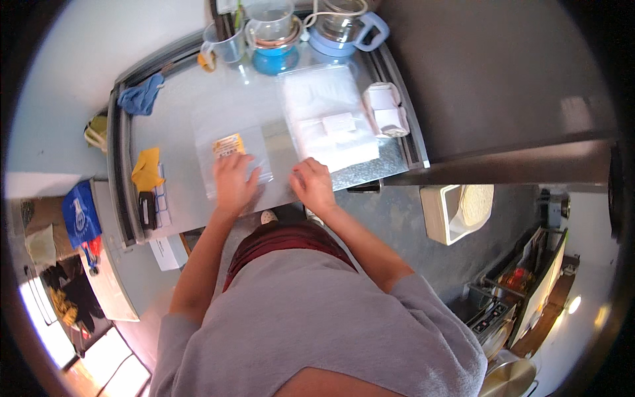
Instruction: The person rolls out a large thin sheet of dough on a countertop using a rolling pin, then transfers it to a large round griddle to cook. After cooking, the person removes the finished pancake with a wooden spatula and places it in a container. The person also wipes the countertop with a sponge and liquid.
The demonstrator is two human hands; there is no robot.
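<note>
My left hand (233, 182) lies on a clear plastic bag (258, 149), its fingers stretched over the lower edge of a yellow printed label (228, 145) and its thumb apart. The bag is flat on the glossy tabletop (178, 119). At the table's near edge, my right hand (313, 184) is loosely curled with its thumb apart, and no object shows in it. Just beyond its fingers rests a thick stack of clear plastic bags (324, 99), with a small white slip (338, 123) on top.
A crumpled white packet (386, 109) lies right of the stack. Plastic jugs (225, 43) and a blue-handled pitcher (347, 40) stand along the back. At left are a blue cloth (141, 96), a yellow cloth (147, 170) and a dark phone-like object (146, 210). A cream bin (440, 215) stands on the floor.
</note>
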